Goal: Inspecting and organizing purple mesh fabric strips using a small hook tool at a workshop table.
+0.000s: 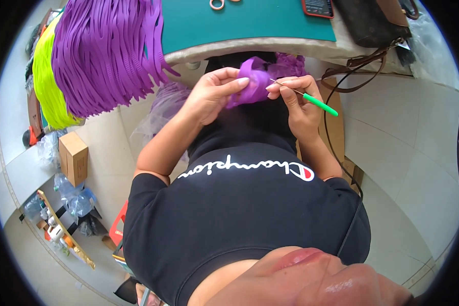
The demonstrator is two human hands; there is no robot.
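My left hand pinches a bunched piece of sheer purple fabric between thumb and fingers, above my lap just below the table edge. In my right hand is a slim crochet hook with a green handle, gripped near its thin metal shaft. Its tip points left and lies at the right side of the fabric; the shape of the tip is too small to make out. More purple mesh hangs beside my left forearm, and a gathered purple piece sits behind my right fingers.
A green mat covers the table, with scissors and a phone on it. Purple strips and yellow strips drape over its left side. A handbag sits right; a cable runs past my right arm.
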